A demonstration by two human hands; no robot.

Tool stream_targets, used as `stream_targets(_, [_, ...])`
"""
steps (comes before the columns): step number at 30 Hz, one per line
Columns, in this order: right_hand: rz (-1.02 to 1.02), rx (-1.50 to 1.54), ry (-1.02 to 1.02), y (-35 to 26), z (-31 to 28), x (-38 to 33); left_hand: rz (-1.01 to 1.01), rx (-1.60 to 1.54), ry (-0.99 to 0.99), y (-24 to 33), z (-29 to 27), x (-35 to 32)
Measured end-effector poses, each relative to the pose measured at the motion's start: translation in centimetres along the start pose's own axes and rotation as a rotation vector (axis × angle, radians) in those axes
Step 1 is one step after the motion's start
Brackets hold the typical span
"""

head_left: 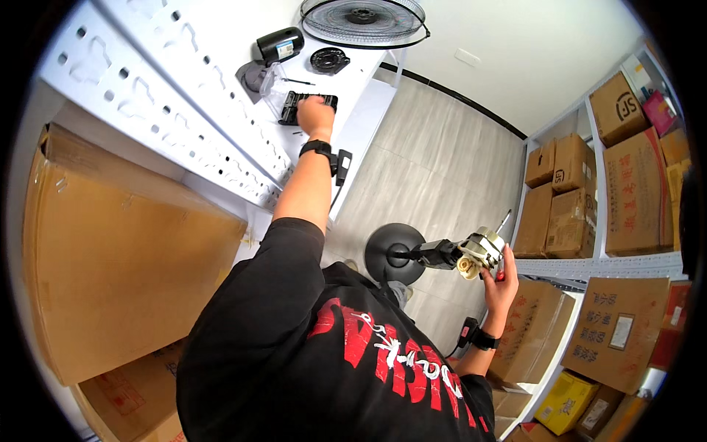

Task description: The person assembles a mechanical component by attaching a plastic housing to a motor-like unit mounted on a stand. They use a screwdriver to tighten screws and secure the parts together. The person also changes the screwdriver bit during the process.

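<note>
My left hand (315, 115) is over a black case with compartments (290, 107) on the white table, its fingers curled down into it. What they pinch, if anything, is hidden. On the right, my right hand (502, 286) grips the bare fan motor (482, 249) from its near right side. The metal motor sits on the black neck (439, 254) of a stand fan, with a cream gear-like part (467, 267) at its side. A small red piece (501, 276) shows by my right fingers; its kind is unclear. Below is the fan's round black base (389, 254).
On the table lie a black motor cover (280, 46), a round black part (329, 60), a clear plastic bag (274, 82) and a wire fan grille (362, 20). A perforated white rack (158, 99) borders the left. Cardboard boxes (571, 173) fill the shelves at right.
</note>
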State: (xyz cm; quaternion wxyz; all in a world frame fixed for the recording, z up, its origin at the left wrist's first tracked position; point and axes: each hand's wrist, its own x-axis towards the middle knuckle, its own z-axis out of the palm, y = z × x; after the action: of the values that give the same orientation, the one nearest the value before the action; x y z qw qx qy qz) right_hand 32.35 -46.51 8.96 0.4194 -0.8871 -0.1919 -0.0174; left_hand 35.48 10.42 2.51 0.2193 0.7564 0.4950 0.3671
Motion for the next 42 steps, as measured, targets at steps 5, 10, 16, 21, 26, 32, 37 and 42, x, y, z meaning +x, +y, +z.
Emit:
stream_targets(5, [-0.032, 0.055, 0.025, 1.1, 0.3, -0.3, -0.081, 0.150, -0.153, -2.0, -0.4, -1.7])
stream_targets(10, [-0.034, 0.034, 0.004, 0.6, -0.3, 0.0, 0.018, 0.135, -0.143, -5.8, 1.1, -1.6])
stream_targets(16, [0.083, 0.198, 0.016, 0.7, -0.4, -0.2, 0.241, 0.014, -0.153, -6.9, 2.5, -0.9])
stream_targets(21, [-0.063, -0.025, 0.046, 0.1, -0.6, 0.5, 0.245, 0.190, -0.150, -7.3, 2.4, 0.5])
stream_targets(26, [-0.079, -0.029, 0.070, 0.7, -0.4, 0.1, 0.158, 0.238, -0.270, -6.7, 2.6, 0.7])
stream_targets(32, [-0.098, -0.048, 0.102, 0.9, 0.0, -0.1, 0.166, 0.253, -0.277, -7.1, 3.0, 0.9])
stream_targets(37, [-0.088, -0.033, 0.102, 0.6, 0.0, -0.1, 0.148, 0.217, -0.280, -7.7, 3.7, 1.3])
stream_targets(42, [-0.079, -0.039, 0.092, 0.6, -0.1, -0.2, 0.217, 0.173, -0.250, -7.5, 4.1, 1.3])
